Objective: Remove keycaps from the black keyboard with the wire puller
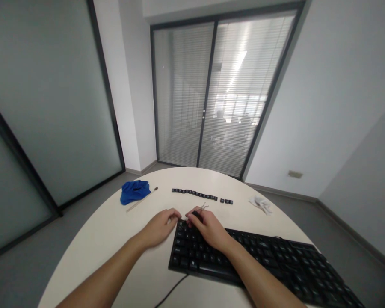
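A black keyboard lies slantwise on the round table, its top left corner under my fingers. My left hand is curled at that corner, thumb and fingertips pinched against the edge. Over the upper left keys, my right hand is closed around a keycap puller with a dark handle. Two thin wire prongs stick out past the fingers, pointing away from the keys. Beyond the hands, several loose black keycaps form a row, with a short gap towards its right end. My right hand hides part of the top key rows.
On the pale table, a blue cloth lies at the left beside a thin brush. A crumpled white cloth is near the right edge. The keyboard's cable runs towards the front.
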`<state>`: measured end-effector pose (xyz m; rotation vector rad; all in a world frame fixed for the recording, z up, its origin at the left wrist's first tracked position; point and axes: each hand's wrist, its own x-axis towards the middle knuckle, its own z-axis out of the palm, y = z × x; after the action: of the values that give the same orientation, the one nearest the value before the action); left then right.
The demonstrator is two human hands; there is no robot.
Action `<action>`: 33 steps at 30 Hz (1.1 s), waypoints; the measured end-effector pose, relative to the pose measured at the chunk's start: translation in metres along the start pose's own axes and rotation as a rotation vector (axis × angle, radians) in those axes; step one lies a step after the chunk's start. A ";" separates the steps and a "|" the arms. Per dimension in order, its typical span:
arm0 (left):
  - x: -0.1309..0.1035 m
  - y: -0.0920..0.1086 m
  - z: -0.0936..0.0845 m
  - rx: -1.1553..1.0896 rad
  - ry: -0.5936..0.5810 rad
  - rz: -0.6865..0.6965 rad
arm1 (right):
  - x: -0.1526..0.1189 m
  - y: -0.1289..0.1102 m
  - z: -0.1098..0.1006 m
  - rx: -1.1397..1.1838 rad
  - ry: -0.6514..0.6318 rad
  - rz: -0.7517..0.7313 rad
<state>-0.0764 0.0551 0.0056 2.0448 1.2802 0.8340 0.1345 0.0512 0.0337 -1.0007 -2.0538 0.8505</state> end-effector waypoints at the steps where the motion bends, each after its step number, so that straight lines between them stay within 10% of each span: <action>1: -0.002 -0.001 -0.006 0.026 -0.057 0.026 | 0.000 0.001 0.000 -0.018 0.001 0.015; 7: -0.005 -0.008 -0.031 0.032 -0.340 0.053 | 0.002 -0.006 -0.003 -0.120 -0.036 0.042; 33: -0.002 -0.008 -0.014 -0.103 -0.180 0.244 | -0.002 -0.001 0.015 0.056 -0.005 -0.042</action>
<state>-0.0922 0.0584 0.0082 2.1654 0.8847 0.7842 0.1233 0.0453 0.0262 -0.9235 -2.0367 0.8844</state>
